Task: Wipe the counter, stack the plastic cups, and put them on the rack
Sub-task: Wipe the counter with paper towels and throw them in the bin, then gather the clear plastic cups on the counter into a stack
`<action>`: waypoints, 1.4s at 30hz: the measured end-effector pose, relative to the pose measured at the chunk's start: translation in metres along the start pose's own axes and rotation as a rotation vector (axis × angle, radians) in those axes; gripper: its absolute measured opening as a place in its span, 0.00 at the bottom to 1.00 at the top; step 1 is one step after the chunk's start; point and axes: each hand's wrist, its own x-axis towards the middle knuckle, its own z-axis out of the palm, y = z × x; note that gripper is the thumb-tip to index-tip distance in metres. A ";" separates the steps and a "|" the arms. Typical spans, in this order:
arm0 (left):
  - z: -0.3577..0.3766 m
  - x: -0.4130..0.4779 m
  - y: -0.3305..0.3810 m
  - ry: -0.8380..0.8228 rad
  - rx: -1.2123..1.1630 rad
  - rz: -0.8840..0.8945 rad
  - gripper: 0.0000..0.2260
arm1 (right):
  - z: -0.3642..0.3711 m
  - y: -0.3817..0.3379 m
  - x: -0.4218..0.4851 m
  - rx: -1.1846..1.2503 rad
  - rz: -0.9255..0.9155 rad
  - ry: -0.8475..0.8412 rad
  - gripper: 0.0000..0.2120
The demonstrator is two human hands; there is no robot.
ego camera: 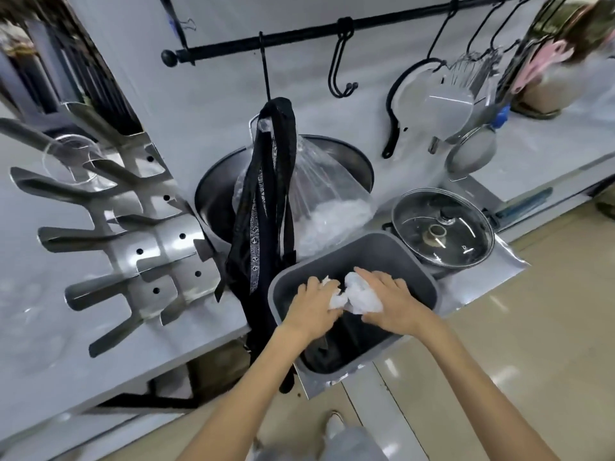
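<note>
A crumpled white cloth (pixel 357 296) is gripped between both my hands above the grey bin (pixel 422 281) at the counter's front edge. My left hand (pixel 312 306) grips its left end, and my right hand (pixel 392 302) covers and grips its right side. A shiny metal cup rack (pixel 146 237) with several prongs stands on the left of the grey counter (pixel 66 371). One clear plastic cup (pixel 71 159) sits upside down on an upper prong. More clear cups (pixel 30 314) show as a blur on the counter at far left.
A black strap bag (pixel 263 207) and a clear plastic bag (pixel 319 194) hang from a wall rail (pixel 299 34) over a dark wok (pixel 352 161). A glass-lidded pot (pixel 442 227) sits right of the bin. Pans and strainers hang at upper right. A person stands at far right.
</note>
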 end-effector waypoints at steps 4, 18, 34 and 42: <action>-0.004 -0.004 -0.008 -0.085 -0.094 -0.010 0.34 | -0.003 -0.001 -0.002 0.026 0.007 -0.027 0.46; -0.101 -0.157 -0.117 0.602 -0.317 0.149 0.18 | 0.013 -0.191 -0.060 0.527 -0.317 0.498 0.08; -0.103 -0.443 -0.417 1.035 -0.502 -0.594 0.22 | 0.270 -0.502 -0.046 0.180 -0.665 -0.152 0.10; -0.141 -0.451 -0.519 1.019 -0.525 -0.619 0.22 | 0.290 -0.569 0.015 0.218 -0.595 -0.158 0.09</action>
